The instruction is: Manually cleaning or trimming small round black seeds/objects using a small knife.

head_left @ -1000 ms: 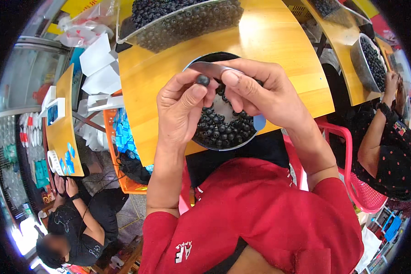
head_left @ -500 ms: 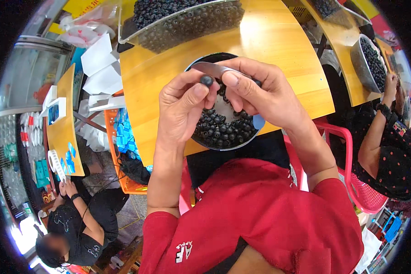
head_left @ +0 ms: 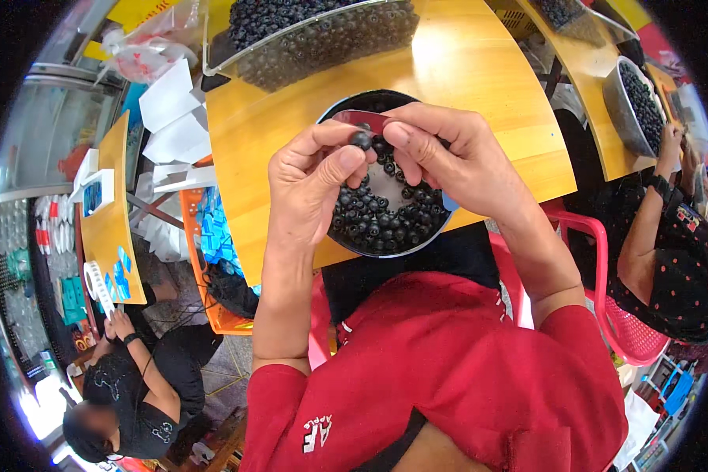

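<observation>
My left hand pinches a small dark round ball, like a berry or a bead, between thumb and fingertips. My right hand is closed on a knife, its thin blade pointing left just above the ball. I cannot tell whether blade and ball touch. A blue piece, perhaps the handle's end, shows below the right hand. Under both hands stands a round bowl, partly hidden by them. Many similar dark balls lie in it around a pale bare patch.
A clear bin of dark balls stands at the table's far side. Bowl and table are in front of me. At right a person works beside another full bowl; another person sits at lower left. An orange crate stands left.
The blade has turned, its face now reflecting red. My left hand has shifted slightly left, and the pinched ball sits slightly lower and to the right of before.
</observation>
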`<state>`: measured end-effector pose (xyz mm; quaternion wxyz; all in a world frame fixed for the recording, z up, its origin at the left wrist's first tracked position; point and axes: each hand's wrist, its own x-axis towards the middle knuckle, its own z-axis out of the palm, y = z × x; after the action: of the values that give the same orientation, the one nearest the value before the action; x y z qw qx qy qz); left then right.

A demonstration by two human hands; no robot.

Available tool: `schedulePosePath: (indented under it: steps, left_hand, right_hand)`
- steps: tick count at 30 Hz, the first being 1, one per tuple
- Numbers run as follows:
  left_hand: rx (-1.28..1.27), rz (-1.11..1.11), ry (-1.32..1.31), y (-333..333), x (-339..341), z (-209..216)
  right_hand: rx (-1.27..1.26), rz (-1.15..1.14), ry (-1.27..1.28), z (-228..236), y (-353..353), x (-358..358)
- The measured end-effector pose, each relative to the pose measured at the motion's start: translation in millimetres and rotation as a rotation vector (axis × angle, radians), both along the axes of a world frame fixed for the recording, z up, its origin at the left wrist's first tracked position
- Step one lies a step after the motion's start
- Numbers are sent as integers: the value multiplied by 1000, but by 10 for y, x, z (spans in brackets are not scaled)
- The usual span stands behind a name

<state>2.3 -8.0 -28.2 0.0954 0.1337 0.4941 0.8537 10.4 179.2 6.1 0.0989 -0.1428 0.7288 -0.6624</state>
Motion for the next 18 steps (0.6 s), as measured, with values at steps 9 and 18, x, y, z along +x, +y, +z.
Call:
schedulePosePath:
  steps: [9, 18]
  left_hand:
    - [24, 107, -65, 89, 41, 40]
    - [186, 80, -79, 118, 41, -25]
  right_hand:
    - [-199, -80, 108, -54, -148, 47]
    - [-260, -2, -25, 4, -101, 34]
